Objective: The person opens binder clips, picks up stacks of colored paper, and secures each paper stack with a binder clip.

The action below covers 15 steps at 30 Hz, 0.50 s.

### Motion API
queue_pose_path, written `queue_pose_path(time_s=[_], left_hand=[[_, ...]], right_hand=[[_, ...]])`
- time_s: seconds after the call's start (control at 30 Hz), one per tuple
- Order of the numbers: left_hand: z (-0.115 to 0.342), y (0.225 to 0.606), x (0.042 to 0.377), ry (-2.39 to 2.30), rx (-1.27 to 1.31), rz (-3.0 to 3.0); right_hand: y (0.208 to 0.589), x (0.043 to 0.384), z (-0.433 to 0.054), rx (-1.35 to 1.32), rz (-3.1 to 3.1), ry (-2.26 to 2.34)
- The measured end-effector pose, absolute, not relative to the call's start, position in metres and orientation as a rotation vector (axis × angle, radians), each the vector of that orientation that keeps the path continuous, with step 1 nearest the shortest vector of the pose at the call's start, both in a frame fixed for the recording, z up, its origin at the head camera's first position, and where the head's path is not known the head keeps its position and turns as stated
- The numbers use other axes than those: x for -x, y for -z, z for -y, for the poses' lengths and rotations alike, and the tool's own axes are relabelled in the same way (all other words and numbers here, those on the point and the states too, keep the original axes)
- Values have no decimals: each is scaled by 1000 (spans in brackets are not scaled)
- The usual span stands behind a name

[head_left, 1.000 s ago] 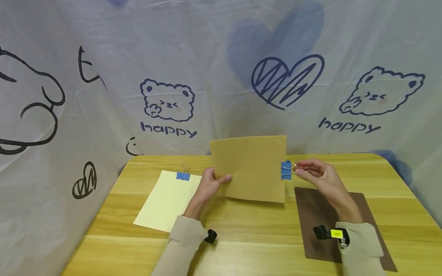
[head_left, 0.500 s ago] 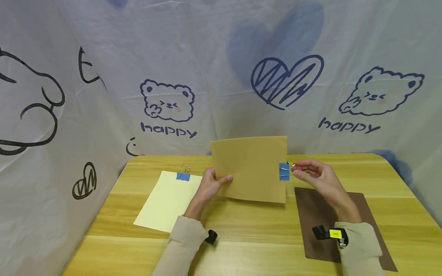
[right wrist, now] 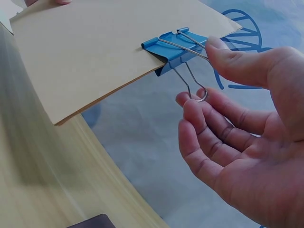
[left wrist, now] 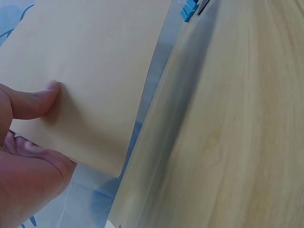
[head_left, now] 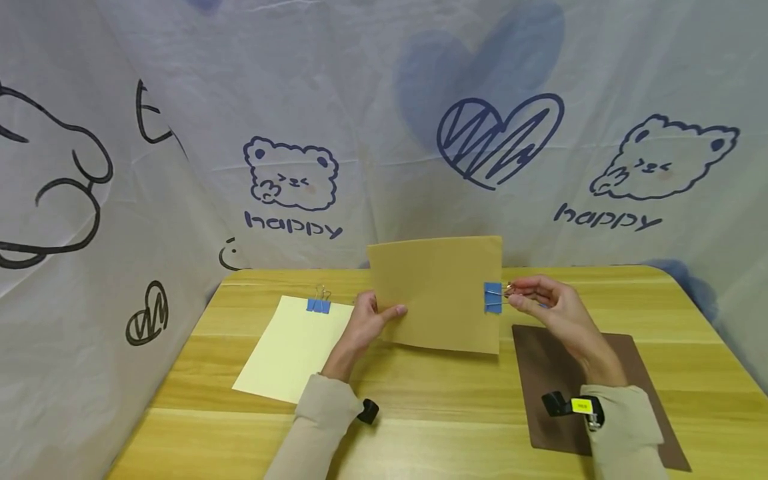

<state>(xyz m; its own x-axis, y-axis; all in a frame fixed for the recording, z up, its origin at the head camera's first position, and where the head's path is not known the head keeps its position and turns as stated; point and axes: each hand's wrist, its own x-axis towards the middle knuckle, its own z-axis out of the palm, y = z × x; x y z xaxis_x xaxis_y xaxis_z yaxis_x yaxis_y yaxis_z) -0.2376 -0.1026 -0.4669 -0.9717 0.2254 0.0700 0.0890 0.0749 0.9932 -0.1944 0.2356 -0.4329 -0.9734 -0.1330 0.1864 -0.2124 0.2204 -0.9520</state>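
Head view: I see the left hand [head_left: 365,325] pinching the left edge of a tan paper stack [head_left: 437,293], which is held upright above the wooden desk [head_left: 444,407]. At 3 o'clock on the stack, a blue binder clip [head_left: 493,297] sits on the right edge. The right hand [head_left: 549,303] is at the clip's wire handles, thumb and fingers closed on them. At 9 o'clock from the left hand, a pale yellow sheet [head_left: 291,350] lies flat, with a second blue clip [head_left: 319,305] on its far edge. A dark brown sheet [head_left: 543,373] lies under the right forearm.

Left wrist view: the thumb [left wrist: 33,102] presses on the stack's face [left wrist: 90,71], fingers behind it. The binder clip [left wrist: 189,7] shows at 1 o'clock.

Right wrist view: the binder clip [right wrist: 171,47] is seated over the stack's edge [right wrist: 95,57]. The thumb [right wrist: 242,64] rests on the upper wire handle; a fingertip [right wrist: 187,100] touches the lower handle loop. The remaining fingers are loosely curled.
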Motion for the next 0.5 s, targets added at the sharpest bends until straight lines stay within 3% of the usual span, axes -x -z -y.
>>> queue_pose_path(time_s=[0.5], left_hand=[[102, 466, 238, -2038, -343, -2204]], right_hand=[[433, 197, -237, -280, 2411, -1888]])
